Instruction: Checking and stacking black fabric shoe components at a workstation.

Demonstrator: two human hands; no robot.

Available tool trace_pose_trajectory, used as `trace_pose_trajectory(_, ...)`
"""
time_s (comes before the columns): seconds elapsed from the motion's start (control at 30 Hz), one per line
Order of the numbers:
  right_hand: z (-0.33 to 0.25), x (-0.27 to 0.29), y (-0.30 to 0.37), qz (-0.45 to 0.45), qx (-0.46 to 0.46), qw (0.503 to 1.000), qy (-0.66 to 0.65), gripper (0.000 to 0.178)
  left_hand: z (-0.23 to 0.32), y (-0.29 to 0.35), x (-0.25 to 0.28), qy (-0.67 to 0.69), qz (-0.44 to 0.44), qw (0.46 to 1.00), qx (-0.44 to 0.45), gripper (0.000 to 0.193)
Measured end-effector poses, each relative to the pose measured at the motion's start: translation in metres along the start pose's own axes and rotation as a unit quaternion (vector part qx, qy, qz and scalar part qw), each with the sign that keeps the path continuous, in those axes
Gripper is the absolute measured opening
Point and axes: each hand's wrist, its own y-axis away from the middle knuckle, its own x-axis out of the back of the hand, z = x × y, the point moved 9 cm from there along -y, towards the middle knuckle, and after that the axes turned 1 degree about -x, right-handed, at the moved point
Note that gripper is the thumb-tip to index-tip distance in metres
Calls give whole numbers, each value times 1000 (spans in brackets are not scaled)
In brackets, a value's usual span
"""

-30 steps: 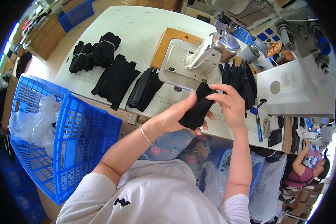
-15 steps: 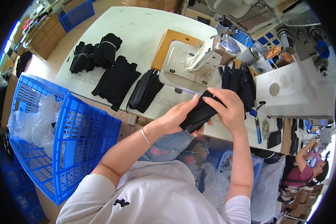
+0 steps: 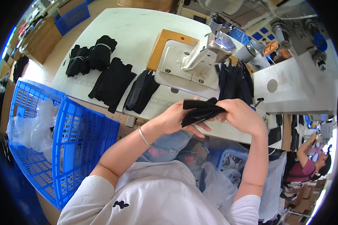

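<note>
A bundle of black fabric strips (image 3: 199, 112) is between my hands, in front of the sewing machine (image 3: 206, 52). My left hand (image 3: 172, 119) holds its left end, fingers reaching underneath. My right hand (image 3: 242, 115) pinches the right end, where the strips are gathered together. On the white table (image 3: 135, 28), left of the machine, lie two loose stacks of black strips, one thick stack (image 3: 113, 84) and one narrower stack (image 3: 142, 92). Behind them sit rolled black bundles (image 3: 101, 52) tied with light bands. More dark strips (image 3: 234, 80) hang at the machine's right side.
A blue plastic crate (image 3: 64, 142) with clear plastic bags (image 3: 37, 123) stands at my left. Below the table's front edge are a blue basket (image 3: 233, 159) and plastic bags. A dark flat object (image 3: 275, 135) lies at the table's right end. Another person (image 3: 304, 165) is far right.
My right hand has moved right and down to the end of the bundle. The strips have turned from slanting to nearly level, and their left ends are fanned apart.
</note>
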Motion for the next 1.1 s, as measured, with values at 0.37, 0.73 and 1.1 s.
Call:
trace_pose_trajectory(0.37, 7, -1, -34, -172, -138, 969, -111, 31, -16, -12, 13, 16, -74, 997, 28, 47)
trace_pose_trajectory(0.73, 0, 6, 14, 328, 34, 942, -57, 22, -7, -12, 15, 145, -45, 988, -12, 55)
trace_pose_trajectory(1.1, 4, -39, 6, 334, -83, 915, -210, 57, -16, -14, 33, 101, 41, 994, -31, 49)
